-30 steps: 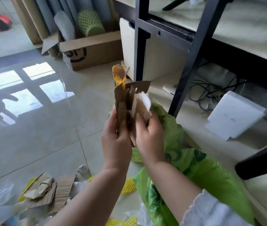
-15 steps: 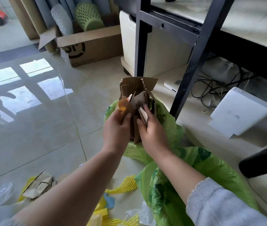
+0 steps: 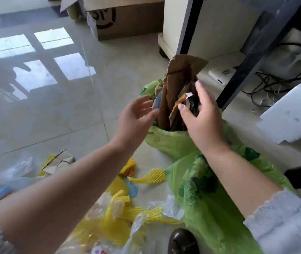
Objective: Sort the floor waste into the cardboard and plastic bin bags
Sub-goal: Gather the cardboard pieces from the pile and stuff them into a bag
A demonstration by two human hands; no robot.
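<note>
A bundle of brown cardboard scraps (image 3: pixel 180 85) stands upright in the mouth of a green bin bag (image 3: pixel 166 142). My left hand (image 3: pixel 137 116) is open just left of the bundle, fingers spread, holding nothing. My right hand (image 3: pixel 203 114) is open on the bundle's right side, fingers apart. A second green bin bag (image 3: pixel 210 204) lies crumpled nearer to me under my right forearm. Yellow foam netting (image 3: pixel 146 177) and clear plastic film (image 3: pixel 170 206) lie on the floor below. More cardboard scraps (image 3: pixel 59 162) rest at the left.
A black desk leg (image 3: pixel 252 50) slants just right of the bag. A white cabinet (image 3: pixel 212 24), a large cardboard box (image 3: pixel 125 19), black cables (image 3: pixel 281 77) and a white flat device (image 3: pixel 293 114) lie beyond. A dark shoe tip (image 3: pixel 182 241) shows at the bottom. Glossy tile floor (image 3: pixel 54 107) spreads left.
Both hands held the cardboard bundle above the bag before. The bundle now stands in the green bag and both hands have let go and opened.
</note>
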